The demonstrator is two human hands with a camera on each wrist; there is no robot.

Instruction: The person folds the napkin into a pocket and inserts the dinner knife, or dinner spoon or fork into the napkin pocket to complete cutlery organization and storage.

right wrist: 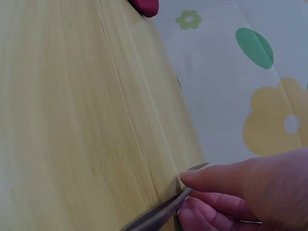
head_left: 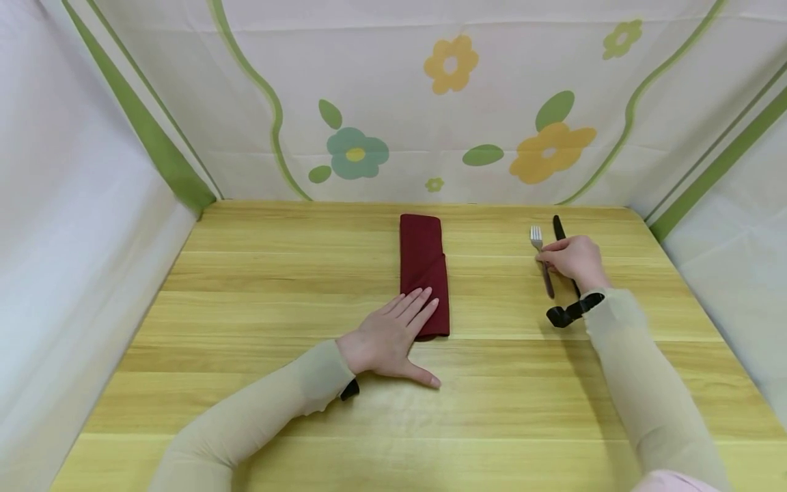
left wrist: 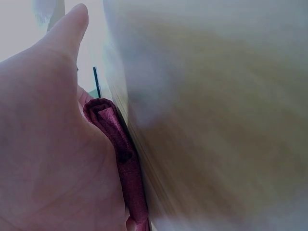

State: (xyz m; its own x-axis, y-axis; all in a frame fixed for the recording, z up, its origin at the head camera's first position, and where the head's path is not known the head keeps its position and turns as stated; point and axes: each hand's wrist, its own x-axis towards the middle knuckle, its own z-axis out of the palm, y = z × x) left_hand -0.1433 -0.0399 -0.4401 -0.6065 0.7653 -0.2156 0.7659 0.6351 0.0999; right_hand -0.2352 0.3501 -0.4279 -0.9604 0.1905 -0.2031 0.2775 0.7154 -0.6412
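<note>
A dark red cloth napkin (head_left: 423, 253), folded into a long strip, lies on the wooden table in the head view. My left hand (head_left: 393, 335) rests flat over its near end, fingers straight and thumb spread toward me. From the left wrist, the napkin's rolled, layered edge (left wrist: 126, 166) shows beside the palm. Over at the right, my right hand (head_left: 574, 261) pinches a fork (head_left: 546, 279) by its dark handle, between thumb and fingers, tines pointing away. A black-handled knife (head_left: 558, 227) lies just right of the fork, partly covered by that hand.
The wooden table (head_left: 246, 307) ends at a white cloth backdrop (head_left: 393, 82) printed with flowers. White cloth walls also stand at the left and right sides. Black straps (head_left: 574, 311) are on both wrists, the right one hanging close over the table.
</note>
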